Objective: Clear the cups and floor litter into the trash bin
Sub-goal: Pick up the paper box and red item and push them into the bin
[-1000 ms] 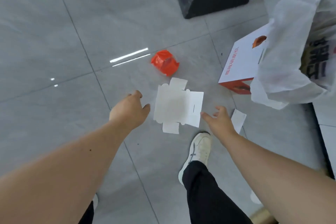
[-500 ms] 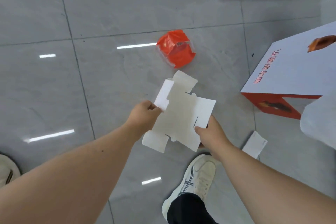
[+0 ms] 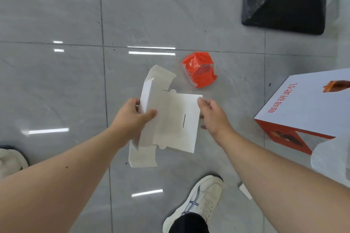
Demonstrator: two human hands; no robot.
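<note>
One item in hand: flattened white carton (image 3: 170, 121), pinched at its left flap by my left hand (image 3: 132, 119); right hand (image 3: 214, 117) open beside it, empty. Outstanding: orange wrapper (image 3: 199, 70) on the floor (image 3: 56, 85); bin unseen.

Brightness: even and bright, no dim zones.
Source: overhead strip fixtures, judged from streak reflections on the floor tiles (image 3: 56, 15).
Glare: white bars mirrored above the orange wrapper (image 3: 199, 70) and below the flattened white carton (image 3: 170, 119).
Shadows: soft, faint beneath the carton and beside the shoe (image 3: 198, 200).
Blur: slight softness on the right hand (image 3: 213, 117), possibly motion.
Distortion: wide-angle stretch enlarging both forearms toward the lower corners.
Overexposure: white box (image 3: 310, 104) face nearly featureless.
</note>
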